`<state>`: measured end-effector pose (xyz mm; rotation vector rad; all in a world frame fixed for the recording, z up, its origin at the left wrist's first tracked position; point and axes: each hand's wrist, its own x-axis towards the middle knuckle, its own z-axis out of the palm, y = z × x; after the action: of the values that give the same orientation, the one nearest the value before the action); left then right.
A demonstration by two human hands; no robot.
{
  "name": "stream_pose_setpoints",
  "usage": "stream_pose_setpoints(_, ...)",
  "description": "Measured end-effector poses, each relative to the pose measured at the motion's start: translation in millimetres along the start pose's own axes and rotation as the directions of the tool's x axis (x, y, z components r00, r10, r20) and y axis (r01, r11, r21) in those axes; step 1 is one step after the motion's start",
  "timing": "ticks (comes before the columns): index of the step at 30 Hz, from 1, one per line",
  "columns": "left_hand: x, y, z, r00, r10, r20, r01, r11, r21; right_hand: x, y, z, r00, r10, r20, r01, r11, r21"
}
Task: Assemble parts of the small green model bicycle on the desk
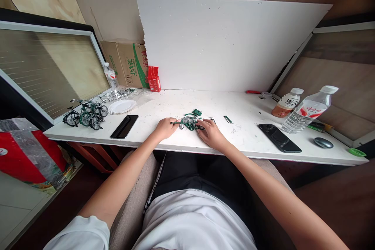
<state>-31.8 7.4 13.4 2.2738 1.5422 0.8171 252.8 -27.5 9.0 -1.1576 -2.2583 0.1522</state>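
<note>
One small green-and-black model bicycle [188, 121] with thin spoked wheels lies near the white tabletop's [243, 105] front edge, left hand [166, 129] pinching the bike's left end, right hand [211, 134] half-curled over its right, can't tell if gripping.

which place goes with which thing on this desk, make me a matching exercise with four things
1. single green model
2. model bicycles
3. small red box
4. green ring

A. beside the cardboard box
B. at the right end of the desk
C. between the left hand and right hand
D. at the desk's left end

Pairs: 1-C; 2-D; 3-A; 4-B
</note>
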Motion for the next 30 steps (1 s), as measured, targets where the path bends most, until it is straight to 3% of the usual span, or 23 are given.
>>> stream_pose_setpoints(30, -1.7, 4.4, -4.7, 0.999, 0.021, 0.027, -0.022, 0.999, 0.023, 0.8, -3.4, -1.9, 1.0, -0.016, -0.016, 0.016, 1.0, 0.009)
